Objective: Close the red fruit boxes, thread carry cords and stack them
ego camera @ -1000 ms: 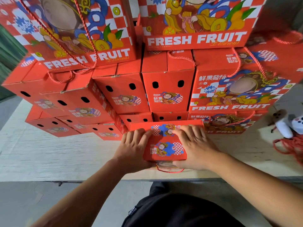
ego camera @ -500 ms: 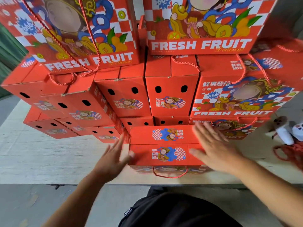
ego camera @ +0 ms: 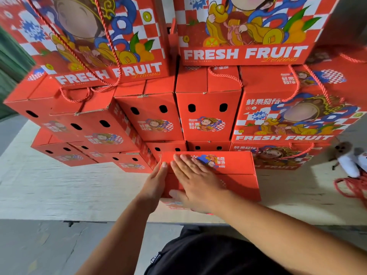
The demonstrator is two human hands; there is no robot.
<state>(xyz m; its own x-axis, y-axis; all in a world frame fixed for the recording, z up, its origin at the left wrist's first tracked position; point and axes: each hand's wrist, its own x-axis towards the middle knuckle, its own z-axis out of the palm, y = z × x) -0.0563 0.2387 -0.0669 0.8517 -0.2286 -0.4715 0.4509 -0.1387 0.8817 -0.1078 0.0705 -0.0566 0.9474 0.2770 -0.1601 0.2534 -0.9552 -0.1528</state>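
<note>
Head view: a near red box point(ego camera: 228, 171), lid folded, is pressed by the flat right hand point(ego camera: 196, 181) and steadied by the straight-fingered left hand point(ego camera: 155, 183), many corded boxes point(ego camera: 208, 108) already stacked behind.

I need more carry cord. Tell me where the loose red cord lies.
In the head view, the loose red cord lies at the table's far right edge, just below a white plush toy.
</note>
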